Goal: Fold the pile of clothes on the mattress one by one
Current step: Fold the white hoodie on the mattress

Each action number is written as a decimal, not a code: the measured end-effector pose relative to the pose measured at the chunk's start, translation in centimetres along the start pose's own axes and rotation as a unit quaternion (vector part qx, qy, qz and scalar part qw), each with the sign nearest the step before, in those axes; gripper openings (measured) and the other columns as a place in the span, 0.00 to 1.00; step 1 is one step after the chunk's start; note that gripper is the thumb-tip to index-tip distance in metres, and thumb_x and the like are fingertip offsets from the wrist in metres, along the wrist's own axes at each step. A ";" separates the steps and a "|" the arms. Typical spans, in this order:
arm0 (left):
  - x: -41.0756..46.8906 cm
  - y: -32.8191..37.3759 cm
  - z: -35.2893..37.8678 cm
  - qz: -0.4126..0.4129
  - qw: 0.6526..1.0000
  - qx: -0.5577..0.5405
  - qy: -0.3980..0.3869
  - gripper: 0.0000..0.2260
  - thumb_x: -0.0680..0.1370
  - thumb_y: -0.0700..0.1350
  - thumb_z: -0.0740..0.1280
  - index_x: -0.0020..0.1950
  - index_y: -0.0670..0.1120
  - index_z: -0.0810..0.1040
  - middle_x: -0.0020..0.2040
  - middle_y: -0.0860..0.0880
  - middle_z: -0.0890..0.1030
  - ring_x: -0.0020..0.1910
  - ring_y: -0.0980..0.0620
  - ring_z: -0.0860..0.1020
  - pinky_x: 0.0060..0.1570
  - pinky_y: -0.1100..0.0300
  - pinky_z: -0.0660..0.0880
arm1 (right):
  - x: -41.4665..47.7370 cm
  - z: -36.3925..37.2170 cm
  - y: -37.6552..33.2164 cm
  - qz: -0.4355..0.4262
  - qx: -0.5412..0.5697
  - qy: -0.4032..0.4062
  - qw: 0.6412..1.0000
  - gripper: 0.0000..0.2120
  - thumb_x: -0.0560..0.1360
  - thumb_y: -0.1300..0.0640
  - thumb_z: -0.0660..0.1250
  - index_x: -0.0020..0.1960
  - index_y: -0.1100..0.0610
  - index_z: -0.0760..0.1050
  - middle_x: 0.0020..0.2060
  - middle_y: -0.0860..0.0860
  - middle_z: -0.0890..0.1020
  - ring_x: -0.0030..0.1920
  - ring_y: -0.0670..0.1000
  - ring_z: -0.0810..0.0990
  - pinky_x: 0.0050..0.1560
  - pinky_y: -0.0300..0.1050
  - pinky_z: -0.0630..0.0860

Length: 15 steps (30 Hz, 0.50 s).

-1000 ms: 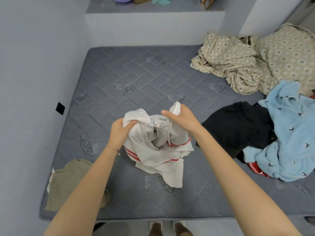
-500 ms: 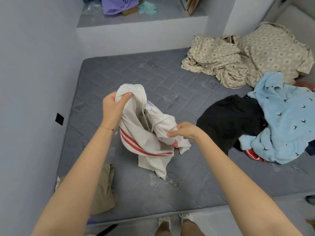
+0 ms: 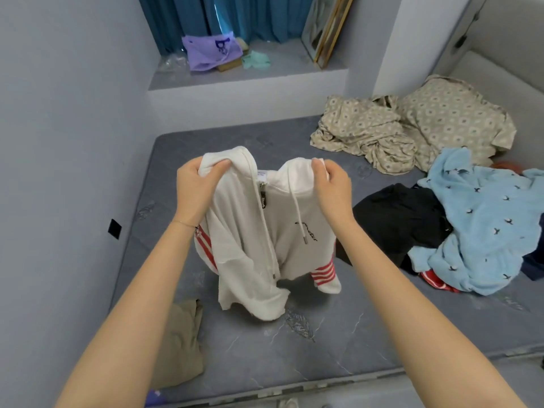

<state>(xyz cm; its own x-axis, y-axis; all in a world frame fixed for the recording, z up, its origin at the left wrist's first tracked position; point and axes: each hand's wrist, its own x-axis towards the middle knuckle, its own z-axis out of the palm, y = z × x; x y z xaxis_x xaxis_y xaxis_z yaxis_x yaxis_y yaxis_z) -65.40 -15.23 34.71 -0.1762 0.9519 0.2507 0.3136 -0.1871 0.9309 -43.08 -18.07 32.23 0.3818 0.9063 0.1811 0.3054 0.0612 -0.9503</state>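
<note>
I hold a white zip hoodie with red stripes on its sleeves up over the grey mattress. My left hand pinches its left shoulder and my right hand pinches its right shoulder. The hoodie hangs front-on, zip partly open, its hem just touching the mattress. The pile lies at the right: a light blue fleece on top of a black garment and a red striped piece. A folded olive garment lies at the mattress's front left corner.
Beige patterned bedding and a matching pillow lie at the back right. A wall runs along the mattress's left side. A ledge behind holds a purple bag and framed pictures. The mattress's front edge is near my feet.
My right hand has moved up from the hoodie's lower part to its right shoulder. Both hands have risen, and the bunched hoodie now hangs spread open between them.
</note>
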 end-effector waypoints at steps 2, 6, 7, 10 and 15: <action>-1.0 1.5 -0.1 0.017 1.000 0.000 0.009 0.15 0.74 0.46 0.72 0.41 0.33 0.77 0.37 0.47 0.75 0.37 0.56 0.71 0.37 0.64 0.68 | -0.2 -1.3 -1.6 -0.030 -0.004 0.009 0.999 0.19 0.79 0.52 0.61 0.34 0.56 0.60 0.28 0.47 0.61 0.30 0.44 0.59 0.31 0.40 0.56; -4.0 4.3 1.0 0.039 0.999 0.002 0.032 0.16 0.75 0.46 0.72 0.34 0.37 0.73 0.32 0.48 0.70 0.33 0.58 0.67 0.33 0.67 0.65 | -1.4 -4.3 -4.1 -0.087 -0.013 -0.006 0.996 0.20 0.78 0.51 0.63 0.32 0.56 0.59 0.27 0.47 0.60 0.30 0.45 0.58 0.30 0.40 0.55; -5.0 4.9 1.2 0.042 0.998 0.007 0.036 0.16 0.75 0.46 0.72 0.34 0.37 0.72 0.32 0.48 0.70 0.32 0.57 0.67 0.33 0.67 0.64 | -1.8 -5.2 -4.4 -0.094 -0.017 -0.011 0.995 0.21 0.78 0.51 0.64 0.32 0.56 0.59 0.27 0.47 0.60 0.30 0.45 0.58 0.31 0.40 0.54; -8.0 6.4 1.2 0.048 0.998 0.024 0.037 0.17 0.74 0.48 0.72 0.38 0.34 0.77 0.33 0.44 0.74 0.34 0.56 0.69 0.35 0.64 0.66 | -3.4 -8.5 -4.7 -0.107 -0.012 -0.020 0.994 0.23 0.76 0.51 0.66 0.32 0.62 0.61 0.26 0.49 0.61 0.30 0.46 0.59 0.32 0.43 0.55; -11.0 8.8 0.2 0.080 0.997 0.004 0.021 0.21 0.71 0.53 0.72 0.43 0.33 0.79 0.38 0.38 0.79 0.38 0.53 0.73 0.40 0.56 0.69 | -4.3 -13.7 -7.4 -0.170 -0.005 -0.006 0.985 0.24 0.74 0.52 0.70 0.28 0.56 0.59 0.24 0.46 0.58 0.28 0.44 0.58 0.31 0.41 0.54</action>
<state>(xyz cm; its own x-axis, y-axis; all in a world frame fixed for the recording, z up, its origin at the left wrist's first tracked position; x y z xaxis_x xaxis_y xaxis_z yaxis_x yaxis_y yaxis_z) -60.53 -27.29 40.11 -0.1623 0.8993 0.4061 0.3476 -0.3331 0.8765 -35.06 -28.14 41.91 0.2453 0.8396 0.4846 0.4227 0.3572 -0.8329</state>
